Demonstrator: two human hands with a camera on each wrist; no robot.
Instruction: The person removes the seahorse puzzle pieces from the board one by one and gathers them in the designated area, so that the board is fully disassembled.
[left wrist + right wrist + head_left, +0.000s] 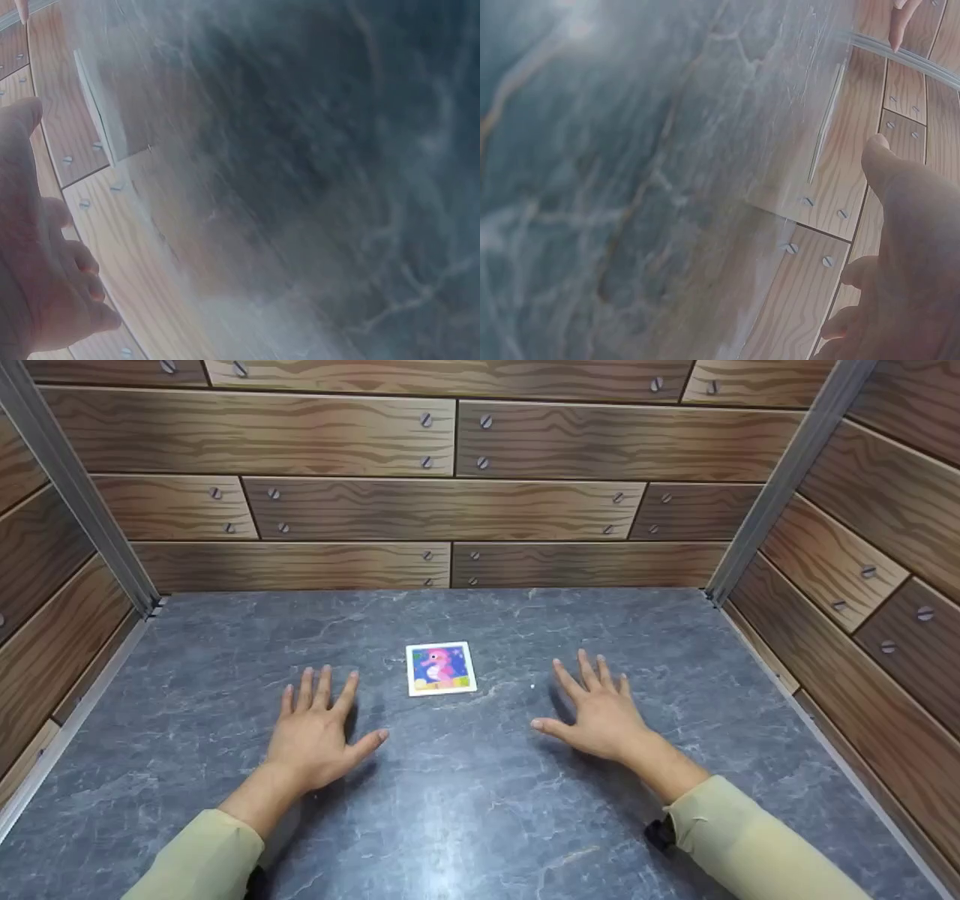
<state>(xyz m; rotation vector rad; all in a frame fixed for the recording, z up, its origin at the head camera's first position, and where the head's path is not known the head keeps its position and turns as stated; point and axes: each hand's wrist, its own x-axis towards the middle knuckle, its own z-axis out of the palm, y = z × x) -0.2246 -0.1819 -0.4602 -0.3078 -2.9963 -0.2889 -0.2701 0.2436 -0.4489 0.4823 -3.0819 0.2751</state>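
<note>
A square picture with a white border [441,668] lies flat on the grey marbled table, showing a pink seahorse on blue. In the head view my left hand [315,739] is to its left and nearer to me, palm down, fingers spread. My right hand [600,712] is off to its right, likewise spread with the thumb pointing inward. Neither hand touches the picture or holds anything. Shadows fall beneath both hands. In the wrist views the left hand [37,255] and right hand [915,247] show bare palms, and the picture appears only as a thin edge-on strip.
The marbled tabletop [450,780] carries a bright light reflection near the front. Wood-plank patterned walls [352,510] enclose the back and both sides, with grey metal posts [780,487] at the corners. A tiny white speck lies left of the right hand.
</note>
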